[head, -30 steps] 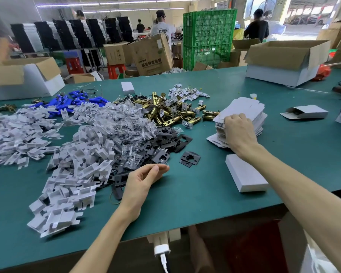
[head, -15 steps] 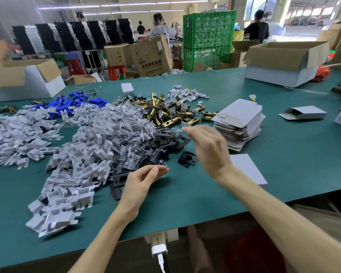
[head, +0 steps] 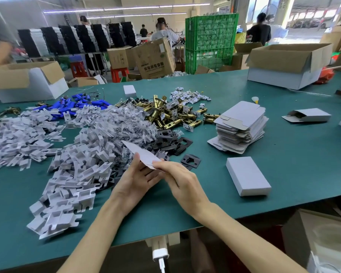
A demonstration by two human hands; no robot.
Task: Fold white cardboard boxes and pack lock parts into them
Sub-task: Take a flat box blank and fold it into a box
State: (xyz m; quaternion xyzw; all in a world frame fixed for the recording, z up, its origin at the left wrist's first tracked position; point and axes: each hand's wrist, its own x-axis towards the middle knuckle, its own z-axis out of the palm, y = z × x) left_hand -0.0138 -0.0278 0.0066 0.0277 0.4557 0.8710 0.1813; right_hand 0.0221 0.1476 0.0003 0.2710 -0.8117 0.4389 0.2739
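A flat white box blank [head: 141,152] is held edge-on between my two hands above the green table [head: 295,174]. My left hand [head: 135,179] lies palm up under its near end with the thumb against it. My right hand [head: 182,181] pinches the near edge from the right. A stack of flat blanks [head: 242,126] stands to the right, and a folded shut white box [head: 247,175] lies near the front edge. Brass latches [head: 171,115], black strike plates [head: 171,141], bagged screws [head: 130,125] and white cardboard inserts [head: 73,168] lie piled left of centre.
Blue parts [head: 81,105] and a small white box [head: 130,91] sit farther back. A half-open box [head: 307,115] lies at right. Open cartons stand at back left [head: 28,83] and back right [head: 285,66]. Green crates [head: 211,42] and several people are beyond the table.
My right hand took one flat blank off the stack and carried it left to my left hand. Both hands now hold it in front of me.
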